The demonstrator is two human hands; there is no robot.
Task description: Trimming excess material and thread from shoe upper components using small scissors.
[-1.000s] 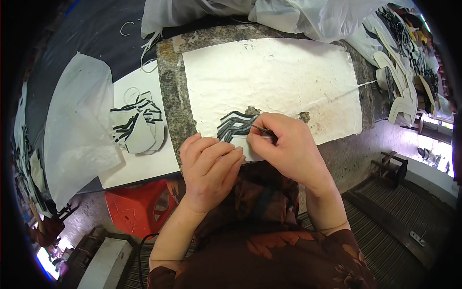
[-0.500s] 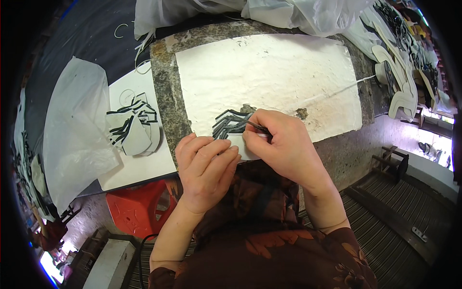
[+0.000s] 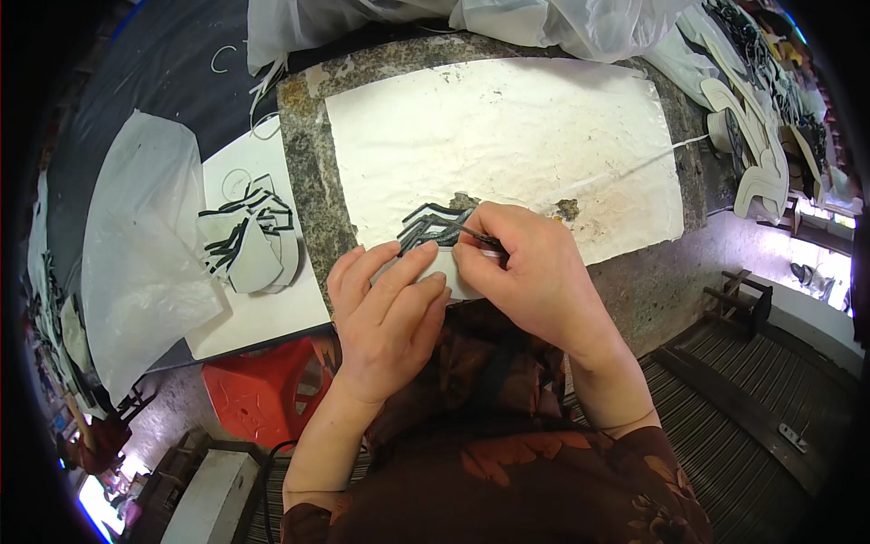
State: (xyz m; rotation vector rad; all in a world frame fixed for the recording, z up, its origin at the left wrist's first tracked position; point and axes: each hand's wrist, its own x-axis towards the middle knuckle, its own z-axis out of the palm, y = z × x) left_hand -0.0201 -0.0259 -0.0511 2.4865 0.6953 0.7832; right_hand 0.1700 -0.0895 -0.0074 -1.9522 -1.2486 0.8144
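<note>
A white cut piece [image 3: 460, 280] with several dark, bent strips [image 3: 424, 224] along its far side lies at the near edge of the white work sheet. My left hand [image 3: 385, 317] rests on its left side, fingers stretched and slightly apart, the fingertips among the strips. From the right, my right hand [image 3: 526, 267] pinches the end of a dark strip [image 3: 471, 233] between thumb and forefinger. The curled fingers of that hand hide part of the piece and of the strip.
A pile of white pieces with dark strips [image 3: 254, 254] sits on a white board [image 3: 217, 331] at left, beside a translucent plastic sheet [image 3: 149, 254]. White plastic bags [image 3: 562, 27] lie at the far edge. A tape roll [image 3: 723, 132] stands at right; a red stool [image 3: 258, 390] is below.
The fingers of my left hand have spread further apart and shifted over the strips. My right hand keeps its pinch with only a slight move left.
</note>
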